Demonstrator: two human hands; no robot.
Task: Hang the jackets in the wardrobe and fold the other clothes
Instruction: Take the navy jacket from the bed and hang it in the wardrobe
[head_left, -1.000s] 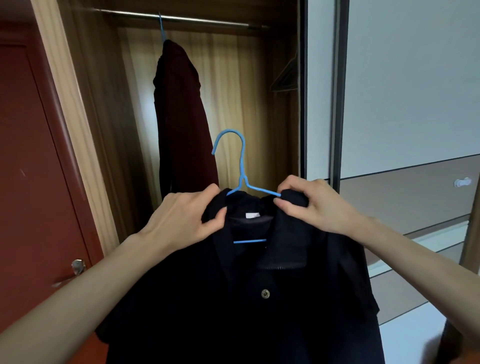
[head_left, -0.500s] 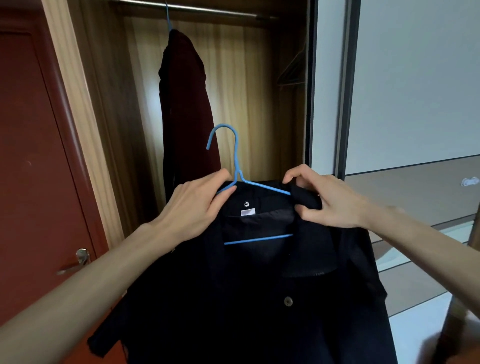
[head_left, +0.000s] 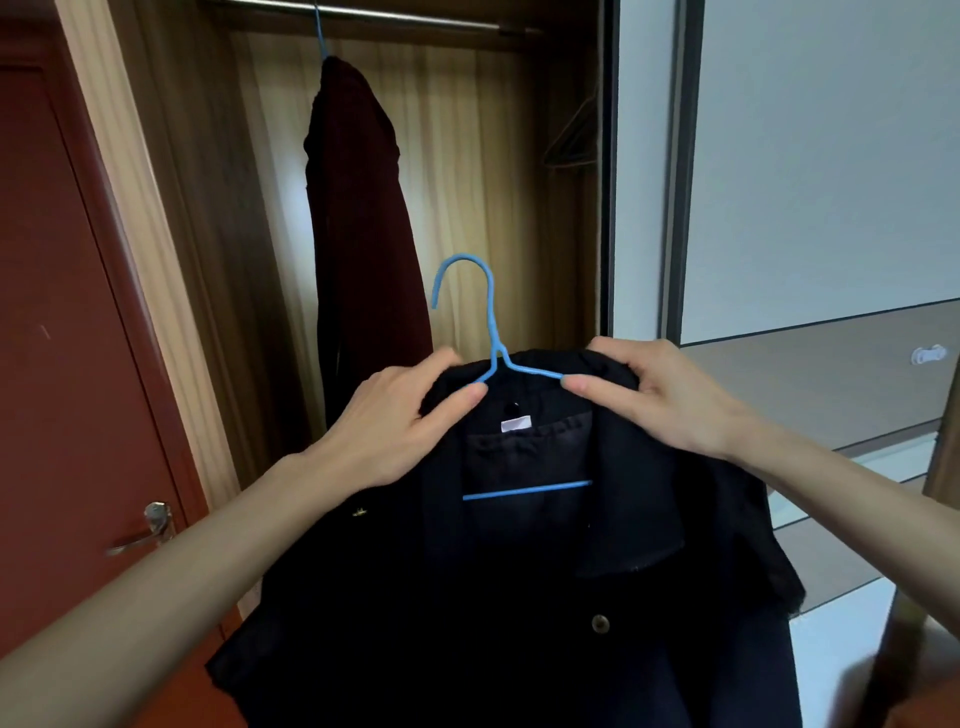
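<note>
While both hands (head_left: 395, 421) grip jacket (head_left: 519, 597), maroon coat (head_left: 363, 218) hangs ahead

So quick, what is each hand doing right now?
Left hand: closed on the dark jacket at the collar.
Right hand: closed on the jacket's other shoulder, over the blue hanger.

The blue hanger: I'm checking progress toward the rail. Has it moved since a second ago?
Cannot tell. The blue hanger sits beside the hanging maroon jacket much as before; the camera itself shifted, so any real travel toward the rail is unclear.
</note>
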